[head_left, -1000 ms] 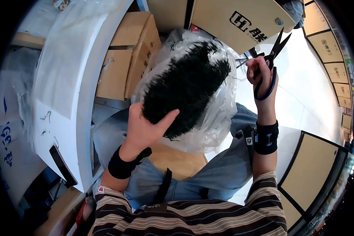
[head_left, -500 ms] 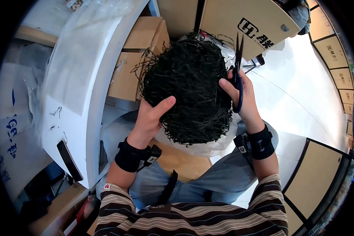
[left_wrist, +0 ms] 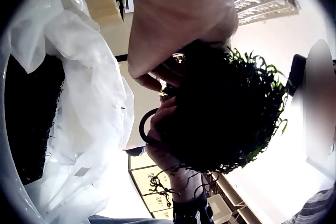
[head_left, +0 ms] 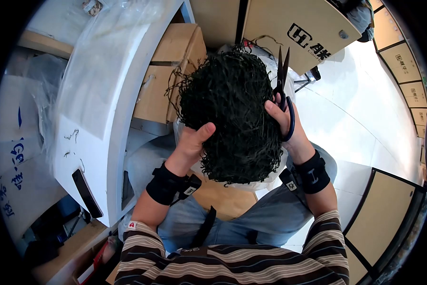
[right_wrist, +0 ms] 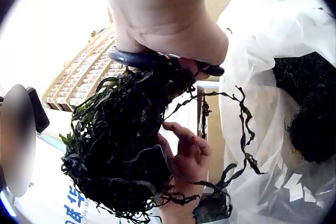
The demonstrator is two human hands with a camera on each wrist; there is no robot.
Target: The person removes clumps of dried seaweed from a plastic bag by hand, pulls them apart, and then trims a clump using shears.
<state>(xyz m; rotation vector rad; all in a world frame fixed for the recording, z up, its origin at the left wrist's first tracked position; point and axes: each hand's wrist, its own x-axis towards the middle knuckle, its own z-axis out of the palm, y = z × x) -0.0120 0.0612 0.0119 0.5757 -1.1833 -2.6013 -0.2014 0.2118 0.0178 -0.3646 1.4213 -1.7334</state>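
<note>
Both hands hold a thick clump of dark green dried seaweed shreds up in front of the body. At its left side the left hand grips it, thumb on the near face. My right hand grips the right edge with the thumb in front. Black-handled scissors hang on the fingers of that same hand, blades pointing away. In the right wrist view, loose ribbon-like strands dangle from the clump. A clear plastic bag stands below, with more dark seaweed inside.
Left of the hands are a cardboard box and a white curved counter with a phone and a few stray strands. Beyond the bag is a light wooden panel. White tiled floor lies to the right.
The right hand came in from the right with the scissors and took hold of the clump's right side. The clump was lifted from the bag and turned, then shifted slightly nearer the body.
</note>
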